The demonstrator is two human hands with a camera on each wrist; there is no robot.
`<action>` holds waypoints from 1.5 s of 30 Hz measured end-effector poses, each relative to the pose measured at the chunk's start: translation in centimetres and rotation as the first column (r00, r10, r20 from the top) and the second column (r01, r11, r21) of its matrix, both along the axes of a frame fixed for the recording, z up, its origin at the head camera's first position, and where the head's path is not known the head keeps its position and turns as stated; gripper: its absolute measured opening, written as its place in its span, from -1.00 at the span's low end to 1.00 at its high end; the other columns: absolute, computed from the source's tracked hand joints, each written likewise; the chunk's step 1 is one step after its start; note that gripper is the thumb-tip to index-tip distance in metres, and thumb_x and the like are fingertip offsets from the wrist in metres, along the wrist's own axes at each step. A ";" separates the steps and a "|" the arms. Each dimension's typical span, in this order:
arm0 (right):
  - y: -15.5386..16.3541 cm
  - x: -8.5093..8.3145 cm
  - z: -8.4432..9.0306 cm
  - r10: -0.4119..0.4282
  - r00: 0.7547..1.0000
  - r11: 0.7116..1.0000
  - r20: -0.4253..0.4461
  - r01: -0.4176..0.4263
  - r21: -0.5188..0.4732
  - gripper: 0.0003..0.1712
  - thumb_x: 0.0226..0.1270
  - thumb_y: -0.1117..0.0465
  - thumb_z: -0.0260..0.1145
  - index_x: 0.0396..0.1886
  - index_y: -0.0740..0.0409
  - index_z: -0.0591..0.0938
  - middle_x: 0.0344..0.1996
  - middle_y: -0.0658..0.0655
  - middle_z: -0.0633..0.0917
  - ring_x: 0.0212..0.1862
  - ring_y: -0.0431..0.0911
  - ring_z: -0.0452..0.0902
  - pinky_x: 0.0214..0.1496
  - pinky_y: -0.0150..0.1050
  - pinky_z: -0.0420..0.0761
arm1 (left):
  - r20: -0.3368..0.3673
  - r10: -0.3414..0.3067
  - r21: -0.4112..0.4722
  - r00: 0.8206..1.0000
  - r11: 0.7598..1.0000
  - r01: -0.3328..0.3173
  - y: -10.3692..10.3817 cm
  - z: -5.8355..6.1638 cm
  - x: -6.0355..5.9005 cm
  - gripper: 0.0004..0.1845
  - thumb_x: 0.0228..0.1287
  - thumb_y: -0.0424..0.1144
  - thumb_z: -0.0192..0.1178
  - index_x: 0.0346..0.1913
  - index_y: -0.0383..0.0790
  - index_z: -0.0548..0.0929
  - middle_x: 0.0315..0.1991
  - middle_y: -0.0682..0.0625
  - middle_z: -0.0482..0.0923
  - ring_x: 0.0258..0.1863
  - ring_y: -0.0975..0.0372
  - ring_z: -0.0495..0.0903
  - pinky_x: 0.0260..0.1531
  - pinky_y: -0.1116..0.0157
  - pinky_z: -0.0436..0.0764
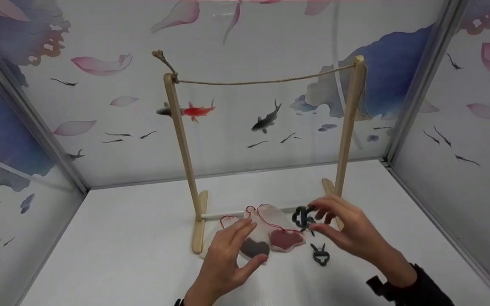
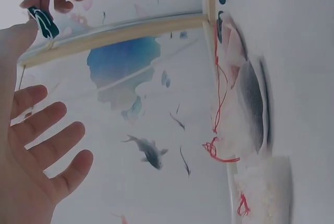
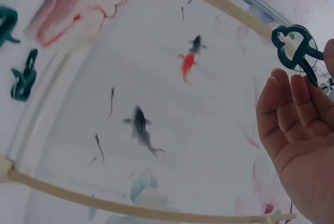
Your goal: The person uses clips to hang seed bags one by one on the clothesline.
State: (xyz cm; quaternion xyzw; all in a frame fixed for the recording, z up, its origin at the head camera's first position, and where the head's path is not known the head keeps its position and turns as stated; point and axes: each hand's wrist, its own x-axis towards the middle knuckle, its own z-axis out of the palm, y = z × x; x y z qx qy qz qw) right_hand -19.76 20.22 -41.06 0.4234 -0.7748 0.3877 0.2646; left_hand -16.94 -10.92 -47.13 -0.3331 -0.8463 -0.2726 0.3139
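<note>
Clip [image 1: 302, 218] pinched in right hand [image 1: 347, 231] fingertips mid-frame, left hand [image 1: 228, 259] spread open beside pouches [image 1: 270, 236]; second clip [image 1: 320, 254] plainly seen only from head view.

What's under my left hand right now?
Under the left hand lie sheer pouches with red drawstrings on the white table; the fingers hover over the dark-filled one. The part beneath the palm is covered.

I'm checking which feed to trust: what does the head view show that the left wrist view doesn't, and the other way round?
Only the head view shows the jute line strung between the rack's posts, and the whole right hand pinching a dark clip. Only the left wrist view shows the left hand's palm, fingers spread, holding nothing. Both show the mesh pouches with red drawstrings.
</note>
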 end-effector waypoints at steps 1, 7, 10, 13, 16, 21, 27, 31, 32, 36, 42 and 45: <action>0.4 -0.4 0.7 -0.011 1.000 1.000 -0.023 0.011 -0.008 -0.38 0.03 0.47 0.56 0.14 0.26 0.61 -0.08 0.09 0.65 -0.24 -0.11 0.64 -0.25 -0.45 0.63 | -0.010 0.013 0.006 1.000 1.000 -0.013 -0.3 0.1 -0.1 -0.27 0.32 0.18 0.31 0.46 -0.02 0.42 0.38 0.05 0.43 0.36 0.19 0.42 0.14 0.01 0.53; 2.0 -2.7 5.7 -0.108 0.985 0.994 -0.136 0.104 -0.036 -0.35 -0.11 0.59 0.56 0.08 0.33 0.63 -0.11 0.18 0.68 -0.27 -0.11 0.65 -0.24 -0.52 0.59 | -0.007 0.032 0.079 0.999 0.996 -0.031 -1.0 0.5 -0.7 -0.26 0.33 0.12 0.33 0.47 -0.08 0.41 0.42 -0.03 0.40 0.37 0.09 0.42 0.14 -0.10 0.52; 2.4 -3.7 8.3 -0.132 0.974 0.991 -0.183 0.126 -0.045 -0.41 -0.06 0.57 0.56 0.06 0.32 0.65 -0.13 0.19 0.69 -0.28 -0.15 0.65 -0.23 -0.56 0.57 | 0.021 0.024 0.089 0.999 0.996 -0.026 -0.8 1.2 -1.5 -0.28 0.34 0.11 0.32 0.46 -0.12 0.42 0.43 -0.06 0.39 0.37 0.06 0.42 0.17 -0.09 0.51; 2.5 -4.4 10.6 -0.140 0.964 0.990 -0.226 0.133 -0.047 -0.50 0.08 0.48 0.54 0.06 0.33 0.65 -0.15 0.20 0.70 -0.29 -0.16 0.65 -0.21 -0.58 0.55 | 0.023 0.040 0.069 0.999 0.997 -0.042 -0.7 2.4 -2.7 -0.30 0.35 0.09 0.32 0.42 -0.19 0.45 0.39 -0.10 0.44 0.36 0.07 0.44 0.21 -0.06 0.50; 2.4 -4.9 12.4 -0.156 0.955 0.988 -0.253 0.149 -0.047 -0.53 0.12 0.44 0.54 0.06 0.33 0.65 -0.16 0.20 0.69 -0.30 -0.15 0.65 -0.20 -0.60 0.54 | 0.069 0.060 0.033 0.996 0.998 -0.062 -0.6 3.8 -4.2 -0.34 0.38 0.07 0.30 0.38 -0.26 0.48 0.27 -0.12 0.55 0.27 0.09 0.52 0.18 0.02 0.53; 1.9 -5.2 14.0 -0.169 0.951 0.986 -0.258 0.160 -0.055 -0.50 0.03 0.50 0.56 0.03 0.34 0.66 -0.19 0.21 0.69 -0.32 -0.15 0.63 -0.21 -0.60 0.52 | 0.336 0.036 -0.046 0.941 0.999 -0.022 0.3 4.1 -6.7 -0.41 0.46 0.03 0.22 0.35 -0.30 0.49 0.05 -0.13 0.64 0.02 0.06 0.65 0.00 0.07 0.62; 1.4 -5.2 14.1 -0.140 0.959 0.990 -0.246 0.128 -0.067 -0.52 0.09 0.46 0.55 0.05 0.34 0.66 -0.16 0.20 0.69 -0.29 -0.16 0.65 -0.20 -0.58 0.55 | 0.499 0.107 -0.188 0.860 0.982 -0.013 2.8 2.6 -10.1 -0.56 0.42 -0.10 0.24 0.18 -0.36 0.63 -0.04 -0.20 0.67 -0.05 -0.01 0.66 -0.05 0.06 0.62; 1.1 -5.1 13.1 -0.131 0.970 0.989 -0.207 0.113 -0.095 -0.57 0.19 0.39 0.52 0.07 0.32 0.66 -0.15 0.18 0.70 -0.27 -0.19 0.65 -0.22 -0.55 0.57 | 0.494 0.237 -0.336 0.836 0.939 -0.068 4.6 1.7 -11.9 -0.61 0.40 -0.11 0.24 0.06 -0.37 0.70 -0.06 -0.22 0.68 -0.02 -0.07 0.63 -0.05 -0.02 0.61; 1.0 -5.1 12.8 -0.130 0.973 0.988 -0.190 0.111 -0.104 -0.58 0.22 0.38 0.50 0.07 0.32 0.66 -0.15 0.18 0.70 -0.26 -0.20 0.65 -0.23 -0.54 0.58 | 0.504 0.270 -0.366 0.821 0.927 -0.080 5.0 1.5 -12.3 -0.61 0.40 -0.09 0.23 0.05 -0.36 0.70 -0.05 -0.22 0.68 -0.01 -0.08 0.62 -0.04 -0.04 0.59; 1.0 -5.2 11.7 -0.135 0.985 0.984 -0.111 0.120 -0.130 -0.60 0.27 0.42 0.45 0.12 0.30 0.65 -0.15 0.15 0.69 -0.24 -0.24 0.66 -0.23 -0.48 0.63 | 0.552 0.366 -0.435 0.749 0.893 -0.116 6.2 0.5 -13.6 -0.62 0.32 -0.04 0.32 -0.04 -0.31 0.67 -0.09 -0.19 0.68 -0.03 -0.09 0.60 -0.07 -0.10 0.51; 1.3 -5.5 10.6 -0.136 0.990 0.984 -0.046 0.130 -0.121 -0.59 0.29 0.45 0.42 0.13 0.32 0.62 -0.14 0.19 0.68 -0.25 -0.23 0.67 -0.22 -0.40 0.67 | 0.499 0.418 -0.469 0.759 0.867 -0.168 6.8 -1.4 -14.5 -0.65 0.13 -0.13 0.50 -0.11 -0.26 0.67 -0.19 -0.12 0.64 -0.08 -0.03 0.57 -0.07 -0.10 0.47; 1.5 -5.7 10.5 -0.142 0.989 0.984 -0.050 0.135 -0.120 -0.58 0.28 0.45 0.43 0.13 0.31 0.62 -0.14 0.20 0.68 -0.27 -0.23 0.67 -0.21 -0.41 0.67 | 0.436 0.393 -0.441 0.810 0.878 -0.188 6.7 -1.9 -14.8 -0.75 0.13 -0.21 0.48 -0.15 -0.22 0.77 -0.21 -0.08 0.66 -0.11 0.01 0.56 -0.08 -0.09 0.47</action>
